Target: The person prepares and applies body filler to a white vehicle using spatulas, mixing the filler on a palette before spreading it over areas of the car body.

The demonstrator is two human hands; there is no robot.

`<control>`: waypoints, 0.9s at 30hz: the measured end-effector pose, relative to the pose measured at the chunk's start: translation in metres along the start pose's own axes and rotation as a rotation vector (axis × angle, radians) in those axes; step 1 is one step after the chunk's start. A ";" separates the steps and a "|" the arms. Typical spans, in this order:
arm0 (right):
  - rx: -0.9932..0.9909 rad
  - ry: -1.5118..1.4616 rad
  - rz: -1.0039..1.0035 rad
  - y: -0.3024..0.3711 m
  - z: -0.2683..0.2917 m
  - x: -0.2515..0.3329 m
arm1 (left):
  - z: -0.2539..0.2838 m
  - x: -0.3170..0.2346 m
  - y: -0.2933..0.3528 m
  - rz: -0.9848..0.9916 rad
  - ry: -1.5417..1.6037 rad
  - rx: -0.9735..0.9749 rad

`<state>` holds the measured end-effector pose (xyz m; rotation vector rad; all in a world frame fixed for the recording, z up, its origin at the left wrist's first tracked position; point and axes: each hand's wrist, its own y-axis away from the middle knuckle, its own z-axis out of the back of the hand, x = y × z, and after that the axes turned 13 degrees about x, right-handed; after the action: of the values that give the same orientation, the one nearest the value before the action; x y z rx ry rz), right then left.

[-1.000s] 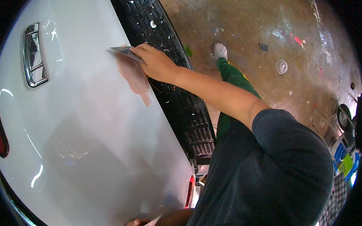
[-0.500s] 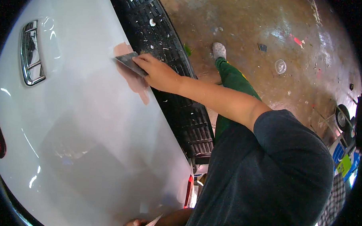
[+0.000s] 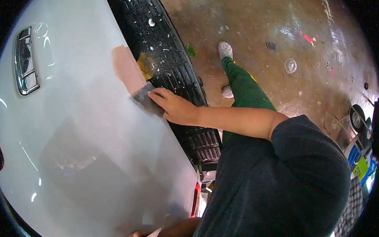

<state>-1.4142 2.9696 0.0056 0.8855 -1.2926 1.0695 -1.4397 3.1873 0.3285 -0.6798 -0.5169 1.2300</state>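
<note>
My right hand (image 3: 173,105) grips a flat grey putty spreader (image 3: 146,99) between thumb and fingers. The spreader lies against a white vehicle panel (image 3: 85,127), at the lower end of a smooth pinkish patch of filler (image 3: 127,69). This patch runs along the panel's edge beside the black bumper step. At the bottom edge of the picture, my left hand (image 3: 137,235) is closed on a thin, pale card or plate (image 3: 152,235), partly cut off by the frame. I cannot make out what is on that piece.
The ribbed black bumper step (image 3: 174,72) holds white scraps and a yellow mark (image 3: 146,66). A chrome handle (image 3: 27,62) sits on the panel. Debris lies on the wet brown floor (image 3: 251,20). A wheeled metal frame (image 3: 356,120) stands at far right.
My right hand has drawn the spreader down the picture along the panel edge. The filler above it looks smoother and more even, and the yellow mark is uncovered. My left hand has shifted slightly.
</note>
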 end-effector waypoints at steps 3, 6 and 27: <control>0.055 0.036 -0.025 0.020 -0.007 0.004 | -0.003 -0.010 -0.002 -0.103 0.575 0.085; 0.104 0.061 -0.043 0.040 -0.005 0.010 | -0.004 -0.027 -0.002 0.064 0.578 0.071; 0.131 0.191 0.465 0.154 0.199 0.180 | -0.075 -0.215 0.077 0.902 1.944 1.051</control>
<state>-1.6263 2.8464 0.1937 0.5691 -1.3084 1.5772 -1.4964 2.9799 0.2210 -0.8180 2.0590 0.8318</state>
